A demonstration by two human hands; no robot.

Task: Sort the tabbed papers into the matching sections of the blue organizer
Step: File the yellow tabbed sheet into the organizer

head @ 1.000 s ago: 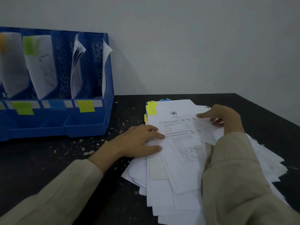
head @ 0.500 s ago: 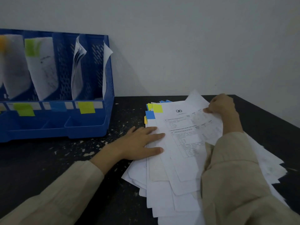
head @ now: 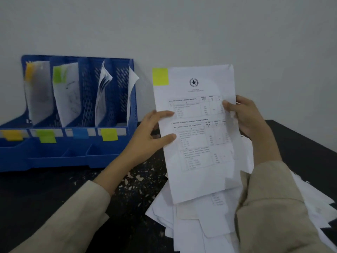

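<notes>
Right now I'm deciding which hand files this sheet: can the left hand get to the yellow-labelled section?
Probably yes: the left hand holds the sheet beside the organizer's rightmost, yellow-labelled section, with nothing between them.

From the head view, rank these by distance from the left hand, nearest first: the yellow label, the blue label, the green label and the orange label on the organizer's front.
Measured from the left hand:
1. Yellow label, rightmost section, just left of the hand.
2. Blue label, next section leftward.
3. Green label, second section from the left.
4. Orange label, far-left section of the blue organizer.
</notes>
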